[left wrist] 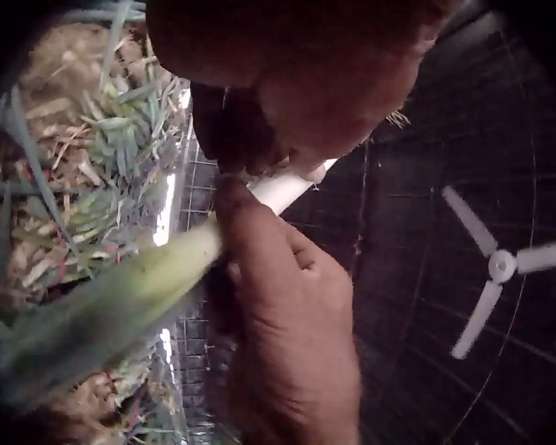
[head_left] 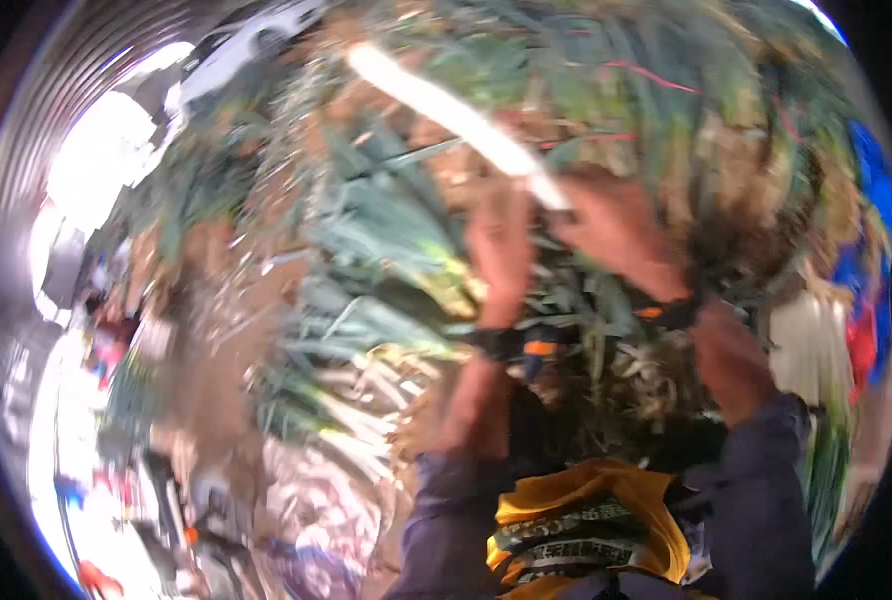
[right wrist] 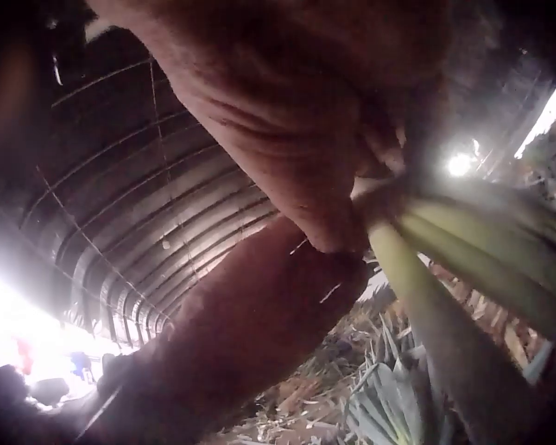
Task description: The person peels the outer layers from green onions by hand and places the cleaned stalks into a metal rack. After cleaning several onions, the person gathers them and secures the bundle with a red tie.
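Both hands are raised over a heap of leeks, and the head view is blurred. A long leek with a pale white stalk slants up to the left from my right hand, which grips its near end. My left hand is right beside it, fingers on the same leek. In the left wrist view my left hand curls round the leek where white turns to green, with the right hand just above. In the right wrist view my right hand pinches the green leaves.
Leeks and dry trimmings cover the ground ahead and to the left. A yellow printed bag lies at my lap. Blue and red items sit at the right. Overhead are an arched ribbed roof and a white fan.
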Motion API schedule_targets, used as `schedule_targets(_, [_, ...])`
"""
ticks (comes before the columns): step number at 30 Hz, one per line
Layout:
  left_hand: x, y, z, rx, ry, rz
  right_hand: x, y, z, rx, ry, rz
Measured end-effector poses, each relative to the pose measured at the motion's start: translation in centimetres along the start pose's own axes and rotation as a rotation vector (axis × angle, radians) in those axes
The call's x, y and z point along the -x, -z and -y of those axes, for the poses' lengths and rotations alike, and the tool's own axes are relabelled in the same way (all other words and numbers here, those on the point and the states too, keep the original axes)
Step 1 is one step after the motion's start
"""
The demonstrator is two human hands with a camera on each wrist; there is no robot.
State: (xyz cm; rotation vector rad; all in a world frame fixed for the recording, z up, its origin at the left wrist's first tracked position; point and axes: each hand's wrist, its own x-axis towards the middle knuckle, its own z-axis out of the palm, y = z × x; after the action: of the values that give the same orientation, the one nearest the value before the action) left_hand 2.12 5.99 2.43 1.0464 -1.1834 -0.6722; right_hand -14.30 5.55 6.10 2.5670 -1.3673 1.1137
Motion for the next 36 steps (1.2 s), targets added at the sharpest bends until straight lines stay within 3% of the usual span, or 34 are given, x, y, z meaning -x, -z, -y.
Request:
schedule_targets(1, [0.0,0.3,0.7,-0.24,-0.203,0.008,-0.1,1.6,1.6,0.067,-0.1,0.066])
schedule_targets(2, [0.6,0.0,-1.3,-0.273,-0.086,0.029,0.1,1.5,0.9,0.016,0.004,0.01])
schedule_targets(3, [0.8,-0.2,-0.9,-0.171,-0.315,-0.015,0.1,2.4,1.3,0.124,-0.111,0.153])
schedule_targets(5, [1.3,-0.6,-2.1,-0.03,-0.133,0.043,0.3,2.7,0.4,0.242,0.01,0.101])
schedule_targets(6, [1.4,-0.9,-2.0,0.01,-0.05,0.081,0.5,3.1,0.3,0.298,-0.009,0.163])
schedule_targets(9, [1.3,-1.4,-1.8,0.355,0.23,0.221,1.0,3.6,0.4,0.313,0.038,0.105])
schedule_targets(12, [1.3,-1.5,-1.4,0.375,0.202,0.27,1.4,3.4,-0.2,0.297,0.041,0.095])
schedule_targets(14, [1.1,-1.9,0.7,0.196,-0.104,0.174,2.3,3.2,-1.4,0.303,0.081,0.076])
schedule_targets(15, [0.5,-1.3,2.7,-0.063,-0.363,0.16,2.2,3.5,-0.7,0.183,0.02,0.104])
schedule_targets(16, [0.8,-1.0,1.7,-0.035,-0.247,0.201,2.3,3.4,-0.6,0.106,-0.104,0.176])
schedule_targets(18, [1.3,-0.5,-0.5,0.013,-0.012,0.265,2.8,3.4,-1.4,0.079,-0.067,0.111])
schedule_targets(20, [1.2,-1.2,-0.5,0.277,0.124,0.273,2.7,3.7,-1.2,0.232,-0.031,0.145])
schedule_targets(28, [1.5,-2.8,-0.5,0.359,0.186,0.187,2.7,2.8,-1.8,0.341,0.113,0.034])
schedule_targets(34, [0.8,-3.1,1.0,-0.137,-0.014,0.219,3.1,2.0,-1.9,0.698,0.162,0.099])
schedule_targets(36, [0.2,-3.3,2.4,-0.099,0.051,0.213,3.4,1.8,-1.6,0.711,0.155,0.099])
